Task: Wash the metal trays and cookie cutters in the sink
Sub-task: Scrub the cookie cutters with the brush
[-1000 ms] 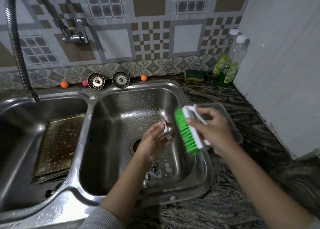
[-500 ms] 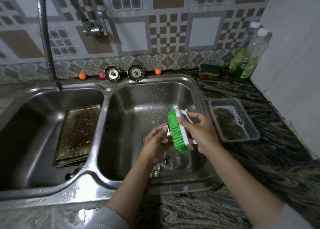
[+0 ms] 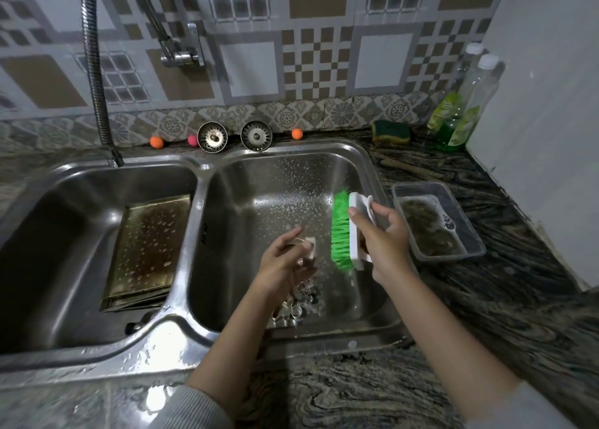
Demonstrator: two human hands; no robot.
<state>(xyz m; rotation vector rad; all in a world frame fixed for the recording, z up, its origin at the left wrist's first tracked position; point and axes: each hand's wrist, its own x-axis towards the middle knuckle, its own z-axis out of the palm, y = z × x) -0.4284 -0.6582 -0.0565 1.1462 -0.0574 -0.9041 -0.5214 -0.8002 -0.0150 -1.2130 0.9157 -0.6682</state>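
Since half a second before, green brush (image 3: 343, 231), gripped by right hand (image 3: 385, 239), had lifted off cookie cutter (image 3: 308, 245) pinched in left hand (image 3: 282, 263) over sink (image 3: 366, 169); best scrub every edge

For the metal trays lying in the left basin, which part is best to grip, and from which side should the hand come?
Judging by the pose, grip the trays by their raised far edge, coming from above. They lean in a stack, the near edge low against the left basin floor and hard to get fingers under. The surface is wet and spotted with foam, so pinch the rim rather than the flat face.
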